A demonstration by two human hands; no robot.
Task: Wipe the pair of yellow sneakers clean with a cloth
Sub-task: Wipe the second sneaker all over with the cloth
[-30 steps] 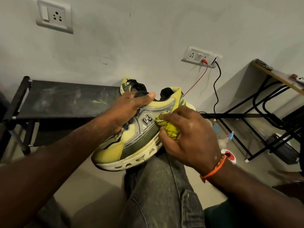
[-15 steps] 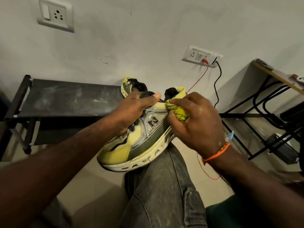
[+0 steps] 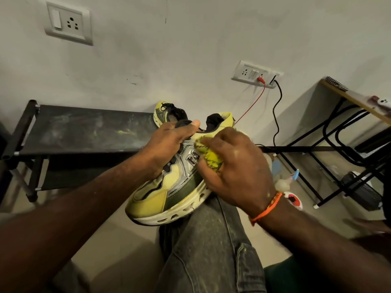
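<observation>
A yellow and green sneaker (image 3: 160,195) with a white sole lies tilted on my knee, toe to the lower left. My left hand (image 3: 169,144) grips it over the laces and tongue, thumb along the collar. My right hand (image 3: 234,170) holds a bunched yellow cloth (image 3: 209,155) and presses it on the sneaker's side next to the silver logo. The second yellow sneaker (image 3: 167,113) sits behind on the right end of the black rack, partly hidden by my left hand.
A low black shoe rack (image 3: 84,132) stands against the wall at left. Red and black cables (image 3: 275,115) hang from a wall socket. A black metal-framed table (image 3: 351,98) stands at right, with small items on the floor beneath it.
My right hand has slid the cloth down from the heel collar to the side panel by the logo. The sneaker and my left hand have barely moved.
</observation>
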